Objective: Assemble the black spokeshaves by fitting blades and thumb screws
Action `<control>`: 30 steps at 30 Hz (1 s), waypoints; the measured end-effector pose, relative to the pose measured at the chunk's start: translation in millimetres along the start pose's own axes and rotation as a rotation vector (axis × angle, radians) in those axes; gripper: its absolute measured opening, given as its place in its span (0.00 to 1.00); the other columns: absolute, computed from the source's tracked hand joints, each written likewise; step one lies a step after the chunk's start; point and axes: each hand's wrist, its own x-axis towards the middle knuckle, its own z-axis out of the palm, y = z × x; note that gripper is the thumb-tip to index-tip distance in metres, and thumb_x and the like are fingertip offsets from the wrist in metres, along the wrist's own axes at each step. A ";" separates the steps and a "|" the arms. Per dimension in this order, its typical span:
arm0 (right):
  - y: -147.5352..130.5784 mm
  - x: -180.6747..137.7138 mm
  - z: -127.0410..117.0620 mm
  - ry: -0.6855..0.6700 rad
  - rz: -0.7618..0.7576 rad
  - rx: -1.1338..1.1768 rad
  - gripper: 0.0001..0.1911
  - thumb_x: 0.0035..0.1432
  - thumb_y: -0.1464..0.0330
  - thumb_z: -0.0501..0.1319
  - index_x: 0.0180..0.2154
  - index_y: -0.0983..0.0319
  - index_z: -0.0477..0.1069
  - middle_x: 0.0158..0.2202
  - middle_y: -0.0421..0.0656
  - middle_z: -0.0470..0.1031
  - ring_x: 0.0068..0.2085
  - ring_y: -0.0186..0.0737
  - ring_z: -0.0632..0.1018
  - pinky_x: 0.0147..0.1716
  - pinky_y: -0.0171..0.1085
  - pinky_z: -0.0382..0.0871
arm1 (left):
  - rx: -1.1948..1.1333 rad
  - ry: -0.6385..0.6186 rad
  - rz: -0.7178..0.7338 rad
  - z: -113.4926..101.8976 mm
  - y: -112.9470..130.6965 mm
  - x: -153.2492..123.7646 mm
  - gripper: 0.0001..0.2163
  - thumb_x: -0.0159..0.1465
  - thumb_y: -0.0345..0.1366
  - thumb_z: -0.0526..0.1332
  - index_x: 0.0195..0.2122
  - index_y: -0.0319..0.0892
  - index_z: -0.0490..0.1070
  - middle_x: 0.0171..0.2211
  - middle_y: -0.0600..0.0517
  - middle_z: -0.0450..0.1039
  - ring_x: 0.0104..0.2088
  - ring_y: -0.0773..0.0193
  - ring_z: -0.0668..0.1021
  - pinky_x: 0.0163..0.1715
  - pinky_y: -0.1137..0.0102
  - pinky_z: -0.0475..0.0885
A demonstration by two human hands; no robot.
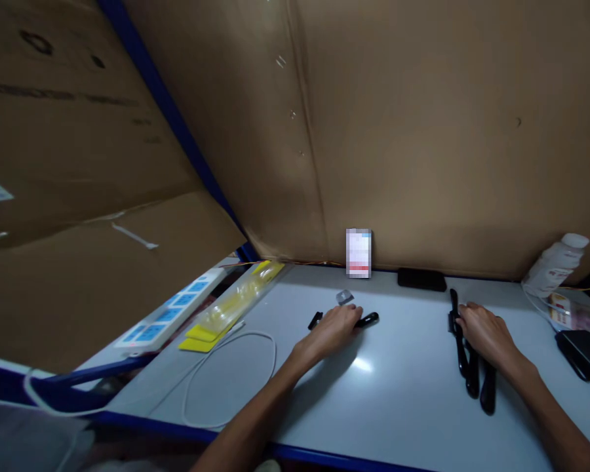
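White table, cardboard wall behind. Left hand fingers curled over one black strap; right hand fingers spread on two black straps. One power strip, one white bottle nearby.

**Black straps on the white table**

A short black strap lies flat on the white table, just in front of the small blurred card; its middle is hidden. To the card's right, well apart, a bundle of long black straps lies lengthwise, ends toward the table's near edge.
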 end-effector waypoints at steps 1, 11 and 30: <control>2.7 0.5 -0.1 -0.002 0.011 0.001 0.11 0.71 0.72 0.54 0.46 0.65 0.75 0.45 0.53 0.78 0.47 0.51 0.81 0.36 0.39 0.66 | -0.012 0.004 0.031 3.4 7.9 1.0 0.03 0.65 0.28 0.61 0.38 0.41 0.72 0.41 0.46 0.75 0.41 0.53 0.79 0.41 0.64 0.71; 16.4 5.6 4.6 0.185 0.015 -0.022 0.09 0.70 0.70 0.56 0.42 0.63 0.75 0.42 0.55 0.77 0.47 0.57 0.79 0.34 0.44 0.68 | -0.284 0.344 0.279 18.7 23.2 4.2 0.13 0.72 0.31 0.56 0.57 0.43 0.69 0.52 0.45 0.72 0.47 0.60 0.79 0.47 0.68 0.74; -57.5 20.5 16.0 0.372 -0.475 0.180 0.10 0.70 0.69 0.56 0.36 0.60 0.74 0.41 0.46 0.77 0.42 0.44 0.80 0.39 0.40 0.74 | -0.064 0.275 -0.386 0.6 -48.6 11.7 0.18 0.72 0.46 0.57 0.59 0.44 0.69 0.45 0.42 0.80 0.47 0.49 0.81 0.44 0.65 0.71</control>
